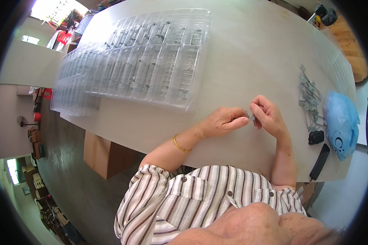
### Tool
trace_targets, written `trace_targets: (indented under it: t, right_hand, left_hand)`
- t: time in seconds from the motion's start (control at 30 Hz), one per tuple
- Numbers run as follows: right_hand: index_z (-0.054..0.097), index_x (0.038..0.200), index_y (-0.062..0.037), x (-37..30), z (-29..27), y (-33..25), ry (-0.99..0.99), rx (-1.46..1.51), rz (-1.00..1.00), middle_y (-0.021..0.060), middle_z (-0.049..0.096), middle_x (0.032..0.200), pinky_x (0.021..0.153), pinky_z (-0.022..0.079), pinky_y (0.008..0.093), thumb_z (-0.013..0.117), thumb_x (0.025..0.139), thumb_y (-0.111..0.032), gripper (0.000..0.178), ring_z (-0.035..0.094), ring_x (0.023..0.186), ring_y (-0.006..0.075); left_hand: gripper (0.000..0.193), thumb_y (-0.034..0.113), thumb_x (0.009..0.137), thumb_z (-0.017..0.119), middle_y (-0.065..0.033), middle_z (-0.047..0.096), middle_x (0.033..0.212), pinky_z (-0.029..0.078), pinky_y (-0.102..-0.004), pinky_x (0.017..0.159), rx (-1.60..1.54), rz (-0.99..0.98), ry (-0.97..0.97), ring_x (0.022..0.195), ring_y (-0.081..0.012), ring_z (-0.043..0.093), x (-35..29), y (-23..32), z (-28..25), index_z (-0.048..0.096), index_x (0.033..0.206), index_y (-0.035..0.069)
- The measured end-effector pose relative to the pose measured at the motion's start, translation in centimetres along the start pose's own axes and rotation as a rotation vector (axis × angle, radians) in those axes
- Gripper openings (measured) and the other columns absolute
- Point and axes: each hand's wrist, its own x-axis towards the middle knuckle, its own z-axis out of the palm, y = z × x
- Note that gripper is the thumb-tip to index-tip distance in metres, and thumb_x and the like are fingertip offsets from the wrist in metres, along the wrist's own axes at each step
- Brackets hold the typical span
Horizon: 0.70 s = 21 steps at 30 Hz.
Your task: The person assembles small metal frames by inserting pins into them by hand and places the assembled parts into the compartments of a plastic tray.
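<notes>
A small grey part (pixel 250 117) is just right of the centre of the frame, above the bench (pixel 249 53), between the two hands. The left hand (pixel 227 121) has its grip closed on the left side of this part, with the thumb stretched out straight. The right hand (pixel 270 118) has its grip closed on the other side, thumb against bent finger. How hard each one presses, I cannot tell, and the exact shape of the part is mostly hidden by the fingers.

In my judgement, the step in hand is fine finger work on this part, and it asks for a light touch. It looks thin, so it could bend if the two hands twist against each other. It is better that the left grip serves as a steady support, and the right grip makes only small movements near the place where it pinches. To hold the part low above the bench is also wise, because a slip would then mean only a short fall.

A loose pile of grey pieces (pixel 308 98) lies at the right of the frame, beside a blue plastic bag (pixel 341 126). These pieces seem tangled, so I advise to lift them one by one. The clear plastic trays (pixel 206 30) at the upper left are well apart from both hands; the elbows should not knock them.
</notes>
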Motion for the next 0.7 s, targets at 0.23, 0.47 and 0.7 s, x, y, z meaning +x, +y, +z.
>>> trace_targets:
  t: [0.23, 0.47, 0.7]
  right_hand:
    - [0.054, 0.092, -0.0039, 0.2, -0.3, 1.1, 0.141, -0.141, -0.162, -0.0028, 0.054, 0.064, 0.051, 0.042, 0.025, 0.055, 0.104, -0.021, 0.021, 0.049, 0.055, 0.0058]
    - [0.054, 0.098, -0.0054, 0.9, -0.3, 1.1, 0.302, 0.186, -0.204, 0.0006, 0.059, 0.069, 0.048, 0.043, 0.0209, 0.053, 0.106, -0.027, 0.023, 0.052, 0.053, 0.0048]
    - [0.057, 0.109, -0.0017, 0.8, 0.6, 0.8, 0.204, 0.233, -0.156, 0.0014, 0.061, 0.076, 0.048, 0.046, 0.0222, 0.057, 0.104, -0.016, 0.016, 0.056, 0.056, 0.0054]
  left_hand:
    - [0.038, 0.037, 0.103, 0.057, -0.0027, 0.053, 0.07, 0.043, -0.032, 0.059, 0.083, 0.085, -0.038, 0.066, -0.0119, 0.05, -0.1, 0.0, 0.2, 0.063, 0.092, 0.001]
    - [0.042, 0.041, 0.106, 0.047, 0.0039, 0.047, 0.067, 0.03, -0.0233, 0.053, -0.458, -0.138, 0.021, 0.061, -0.0053, 0.039, 0.1, -0.4, 0.1, 0.065, 0.104, 0.002]
    - [0.058, 0.05, 0.108, 0.031, 0.0003, 0.048, 0.062, 0.025, -0.0227, 0.045, -0.54, -0.226, 0.124, 0.047, -0.0058, 0.034, 0.8, -0.4, -0.9, 0.062, 0.108, 0.002]
